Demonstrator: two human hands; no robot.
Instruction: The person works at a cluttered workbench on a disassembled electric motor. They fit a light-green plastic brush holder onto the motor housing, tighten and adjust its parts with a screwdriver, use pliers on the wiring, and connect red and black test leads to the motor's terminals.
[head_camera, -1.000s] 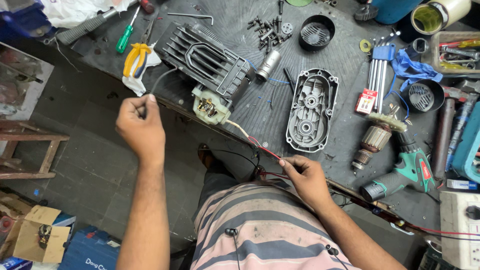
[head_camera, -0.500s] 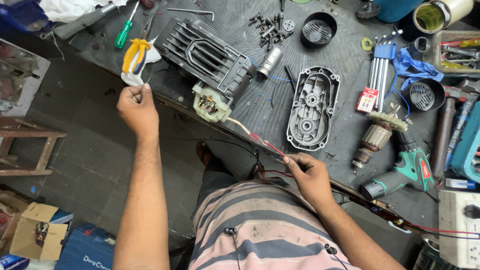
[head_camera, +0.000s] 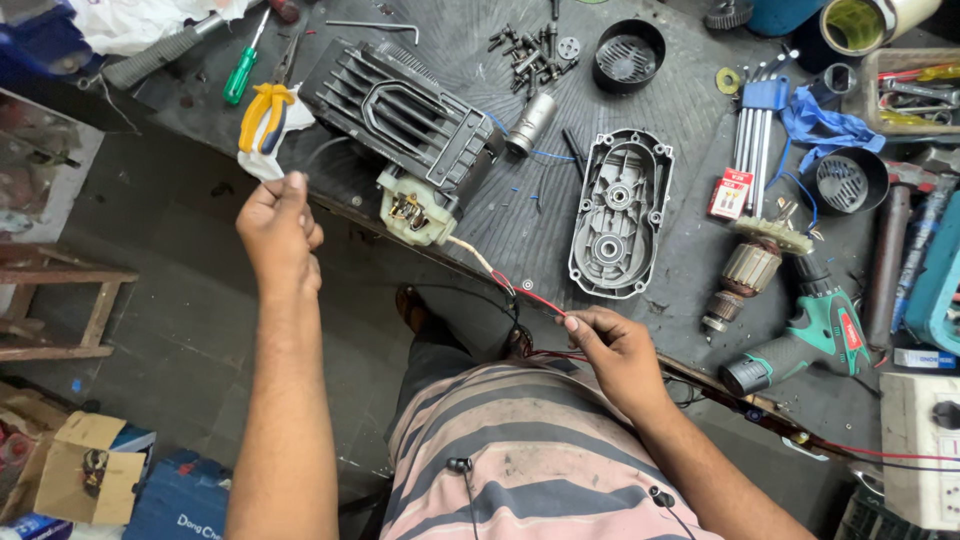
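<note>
While pinched in the right hand (head_camera: 622, 350), red wire (head_camera: 535, 298) just left of it, toward the motor housing (head_camera: 405, 120).

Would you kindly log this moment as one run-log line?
left hand: at yellow-handled pliers | right hand: pinching thin red wire | wire runs to black ribbed motor housing | bench: grey gear cover

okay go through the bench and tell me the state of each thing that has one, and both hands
Left hand: closed, pinching a white scrap by the pliers.
Right hand: pinching the red wire.
Black motor housing: on its side, wired switch block hanging off the bench edge.
Grey gear cover: off, inside facing up.
Armature: taken out, lying loose.
Green drill: lying flat.
</note>
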